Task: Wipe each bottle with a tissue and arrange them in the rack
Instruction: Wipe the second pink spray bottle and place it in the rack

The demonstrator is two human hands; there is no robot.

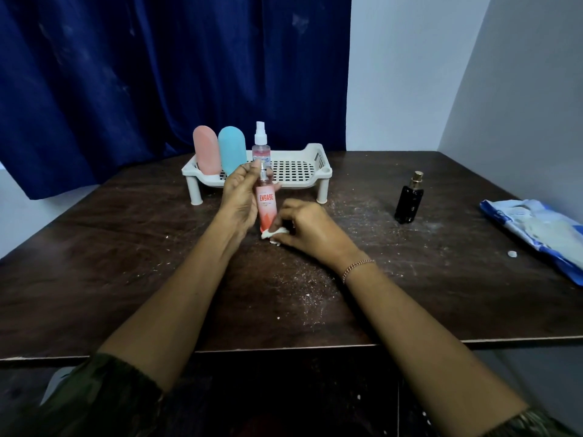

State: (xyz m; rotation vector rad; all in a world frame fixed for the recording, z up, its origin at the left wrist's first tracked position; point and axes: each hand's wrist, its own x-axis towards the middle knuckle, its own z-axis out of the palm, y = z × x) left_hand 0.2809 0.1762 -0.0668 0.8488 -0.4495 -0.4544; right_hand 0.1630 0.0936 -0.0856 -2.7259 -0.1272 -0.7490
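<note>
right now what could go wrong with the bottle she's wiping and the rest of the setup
1. The left hand grips the orange spray bottle near its nozzle while the right hand rubs the tissue at its base; it could slip or spray.
2. The tissue looks to be shredding; white bits already litter the table.
3. Placing it in the rack could knock over the clear spray bottle standing there.

Dark wooden table (126, 279): white rack (318, 176), black bottle (409, 200), blue-white packet (536, 234), tissue crumbs.

"ENGAGE" on pink spray bottle (267, 207)
</note>
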